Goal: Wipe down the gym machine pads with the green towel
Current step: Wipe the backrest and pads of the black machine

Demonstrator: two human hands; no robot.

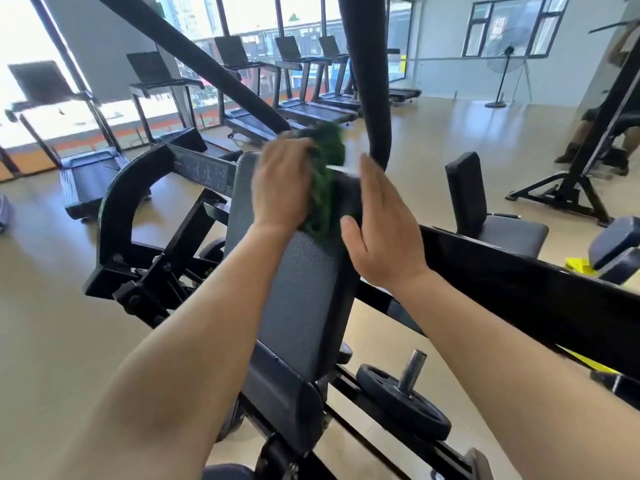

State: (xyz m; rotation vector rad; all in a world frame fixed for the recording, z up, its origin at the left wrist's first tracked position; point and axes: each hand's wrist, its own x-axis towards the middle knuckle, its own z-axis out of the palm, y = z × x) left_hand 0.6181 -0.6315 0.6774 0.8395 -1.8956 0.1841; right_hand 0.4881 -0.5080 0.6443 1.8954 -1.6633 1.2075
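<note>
Both forearms reach over the upright back pad. Left hand clenches the green towel bunched against the pad's far top; right hand hovers flat, fingers released. Towel looks soft, light, best gripped wadded.

No text can be read anywhere. A placard on the machine frame, left of the back pad, bears pale figure diagrams and small print too blurred to make out. A red sign behind the far right window is equally illegible.
</note>
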